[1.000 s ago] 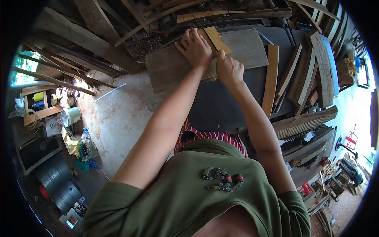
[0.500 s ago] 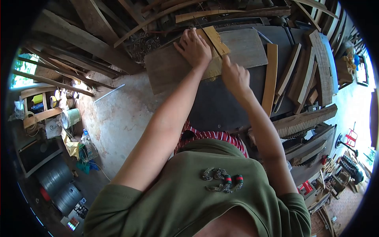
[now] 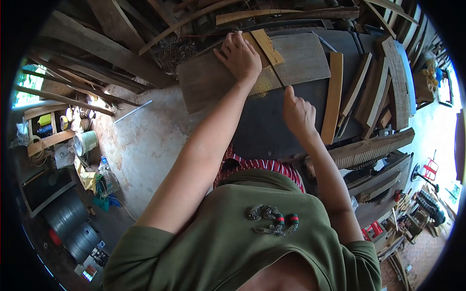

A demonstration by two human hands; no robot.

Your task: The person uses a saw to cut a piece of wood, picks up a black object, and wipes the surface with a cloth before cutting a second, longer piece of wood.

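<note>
My left hand point(image 3: 241, 58) lies with fingers stretched out over the left part of a yellowish piece of wood point(image 3: 268, 47), pressing on it and the worn grey-brown board point(image 3: 303, 58) beneath. My right hand point(image 3: 299, 114) is closed around the near end of a hand saw, its handle hidden in the fist. The saw's thin dark blade point(image 3: 277, 76) runs away from me across the yellowish wood, to the right of my left hand. Fine sawdust point(image 3: 262, 87) lies on the near edge of the wood and board.
The board rests on a dark worktable point(image 3: 264, 128). A yellow wood strip point(image 3: 333, 97) and several curved offcuts point(image 3: 371, 97) lie to the right. Toothed saw blades point(image 3: 376, 194) lie lower right. Long planks point(image 3: 97, 53) lean at the upper left; a bucket point(image 3: 86, 142) stands at left.
My right hand has drawn back toward me and slightly right, pulling the saw with it, so more blade shows on the near side. The left hand stays about where it was.
</note>
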